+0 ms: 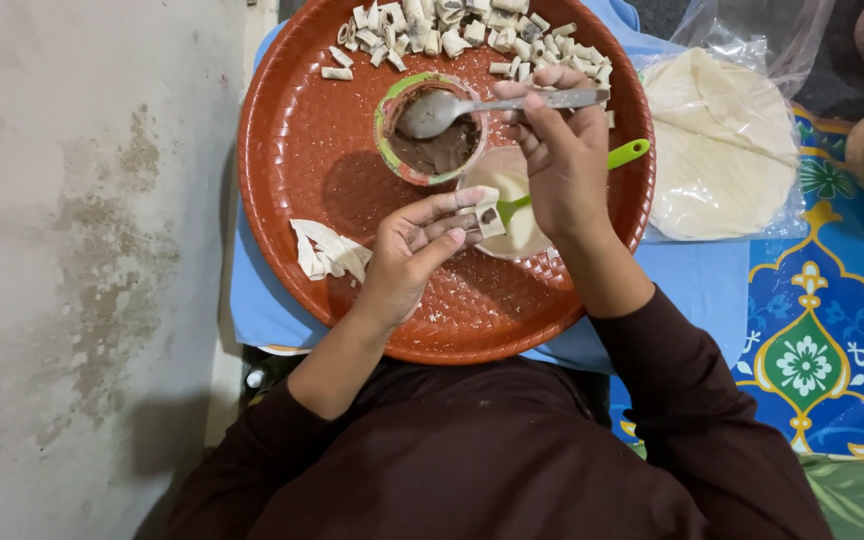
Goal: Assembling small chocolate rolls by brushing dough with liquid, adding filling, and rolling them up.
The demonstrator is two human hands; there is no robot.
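Head view, looking straight down: the largest thing is one round terracotta-red tray (312,160) with a woven pattern, resting on a pale blue surface (697,285) rather than a desk, with a grey wall or floor to the left and one patterned blue mat (832,340) to the right. Beside the tray on the right lies one stack of flat round dough sheets (722,150) in a clear plastic bag. Along the tray's far edge sits one heap of small rolled pastry pieces (472,30), too many to count exactly, well over twenty. Near the tray's middle stands one small cup (430,150) of brown filling, and just beside it one pale bowl (512,190) with a green-handled tool (624,153) lying in it. At the tray's left lies one small pile of cut dough strips (327,252), perhaps four or five. The right hand (562,160) has its grip clamped on one metal spoon (452,108), whose bowl hangs over the cup. The left hand (412,250) pinches one small rolled dough piece (489,217) between thumb and fingers, held above the tray just in front of the pale bowl, its open end showing brown filling.
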